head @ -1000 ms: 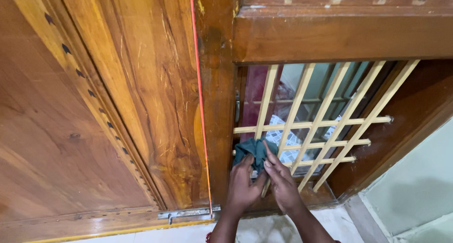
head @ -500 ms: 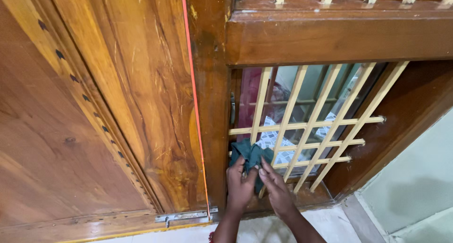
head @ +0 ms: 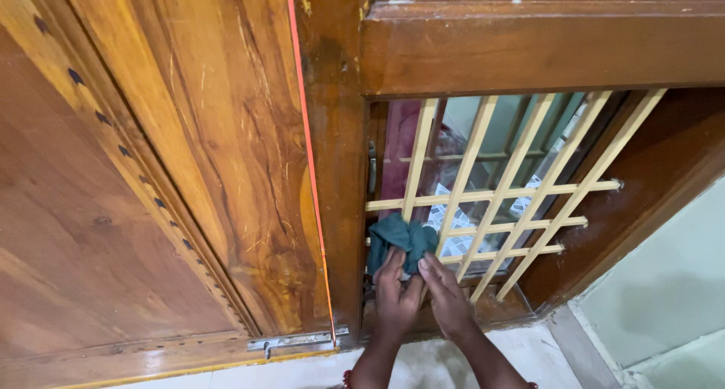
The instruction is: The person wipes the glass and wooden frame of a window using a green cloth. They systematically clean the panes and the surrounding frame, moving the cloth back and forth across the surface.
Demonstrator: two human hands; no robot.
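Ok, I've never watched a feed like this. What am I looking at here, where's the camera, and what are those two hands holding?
The camera sits on the person's head and looks down, so both forearms come up from the bottom edge. The left hand and right hand together press a dark green cloth against the lower left corner of a pale yellow window grille. The grille is set in a dark wooden frame. To the left stands a varnished wooden door with a metal bolt at its foot.

The single head camera looks steeply down from above and close by at the lower window grille point(head: 498, 200) beside the wooden door point(head: 151, 170), with the floor point(head: 445, 359) at the bottom edge.
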